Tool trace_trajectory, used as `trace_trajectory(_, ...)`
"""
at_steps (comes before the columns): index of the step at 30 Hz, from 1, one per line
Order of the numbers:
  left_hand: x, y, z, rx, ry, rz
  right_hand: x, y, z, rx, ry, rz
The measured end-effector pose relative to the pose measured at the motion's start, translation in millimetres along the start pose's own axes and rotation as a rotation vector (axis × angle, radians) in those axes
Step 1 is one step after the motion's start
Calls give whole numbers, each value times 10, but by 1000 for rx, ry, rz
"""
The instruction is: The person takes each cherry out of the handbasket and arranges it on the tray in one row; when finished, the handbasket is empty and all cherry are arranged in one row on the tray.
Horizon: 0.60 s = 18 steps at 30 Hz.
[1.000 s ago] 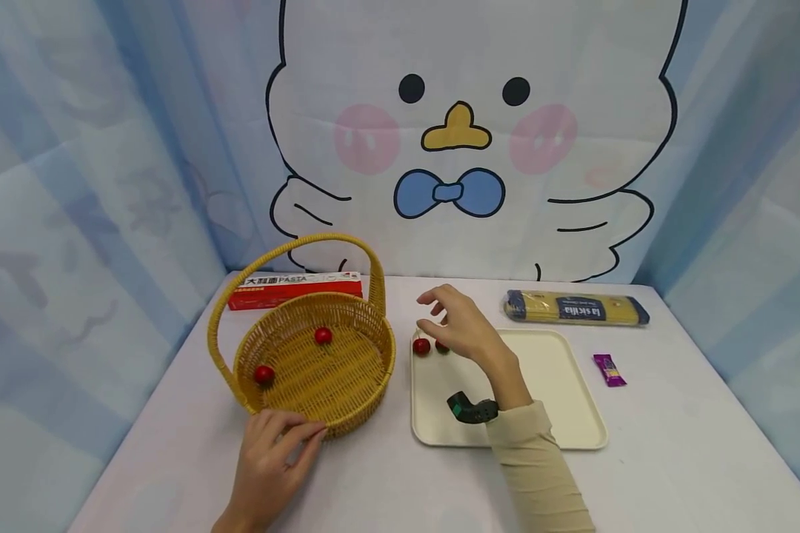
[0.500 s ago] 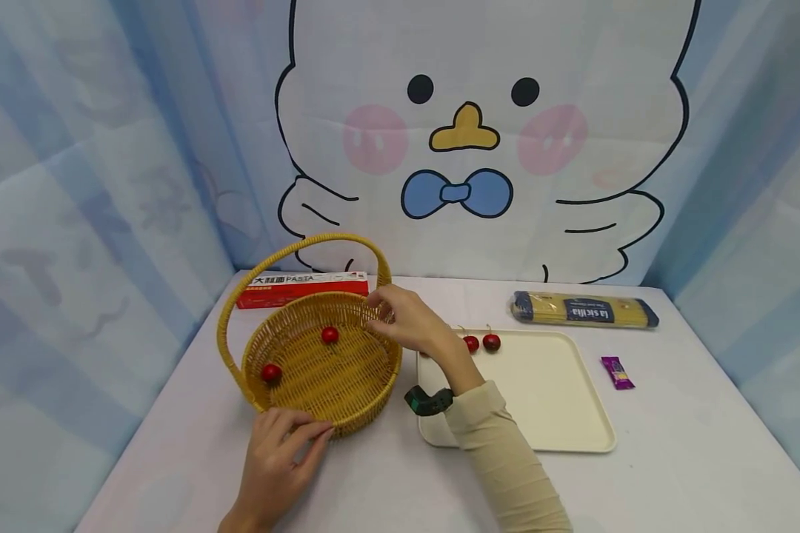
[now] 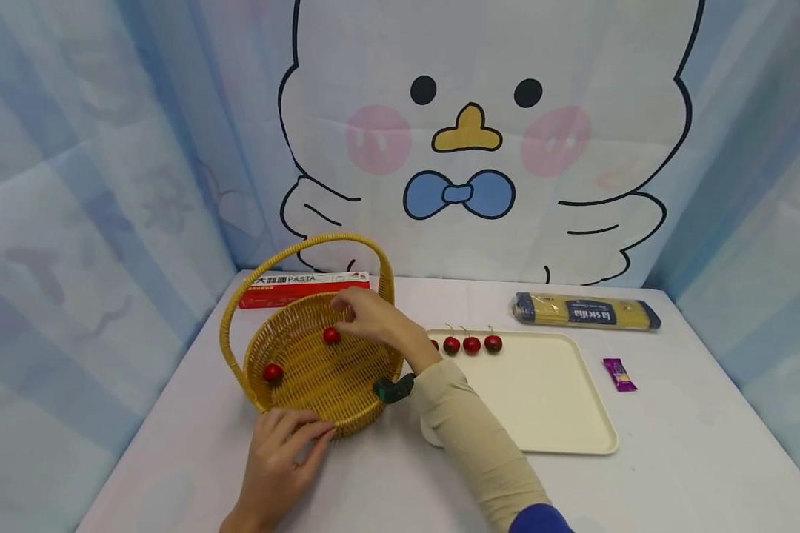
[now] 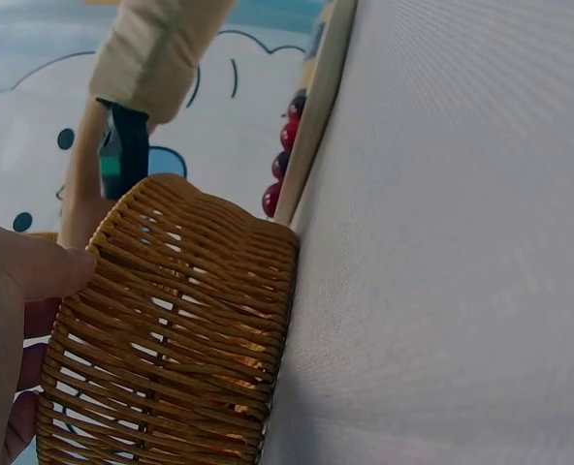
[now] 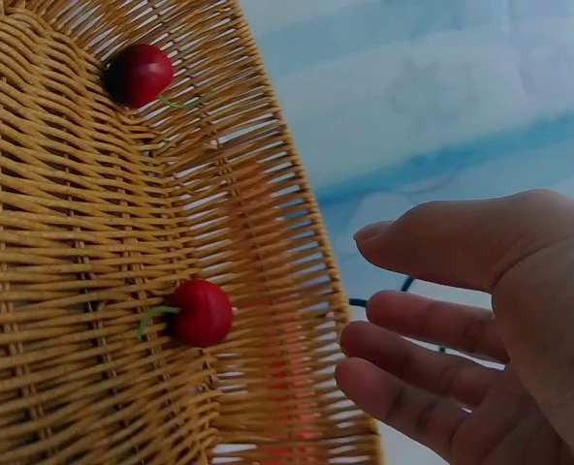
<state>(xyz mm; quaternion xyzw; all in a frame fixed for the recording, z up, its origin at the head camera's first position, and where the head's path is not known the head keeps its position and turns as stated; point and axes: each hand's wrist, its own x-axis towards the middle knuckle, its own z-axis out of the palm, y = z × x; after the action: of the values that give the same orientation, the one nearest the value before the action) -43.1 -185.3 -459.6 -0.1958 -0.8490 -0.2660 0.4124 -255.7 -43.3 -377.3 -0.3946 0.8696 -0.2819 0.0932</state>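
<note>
A yellow wicker basket (image 3: 327, 370) with a tall arched handle stands on the left of the table. Inside it lie two red cherries, one by the left wall (image 3: 272, 372) and one toward the back (image 5: 203, 313). My left hand (image 3: 276, 459) holds the basket's near rim, thumb outside and fingers over the edge, as the left wrist view shows. Over the basket's right part hovers my right hand (image 3: 373, 317), fingers spread and loosely bent, nothing between them. In the right wrist view that hand (image 5: 471, 339) is apart from both cherries.
A cream tray (image 3: 527, 414) right of the basket carries several cherries (image 3: 471, 345) along its back edge. Behind the basket lies a red pasta box (image 3: 267, 296). A spaghetti pack (image 3: 587, 311) and a small purple packet (image 3: 619, 374) lie at the right.
My right hand has moved left from above the tray to over the basket, uncovering the tray's cherries. My left hand stays on the rim. The head view has shifted slightly.
</note>
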Motion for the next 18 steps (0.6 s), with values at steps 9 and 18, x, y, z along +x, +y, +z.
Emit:
trace_trajectory(9,-3,-1,-36,30,-37,-27,335,-44,176,10,-79,66)
trace_trajectory(18,3,-18,-31,25,-23,2,490,25,332,-80,-175,96)
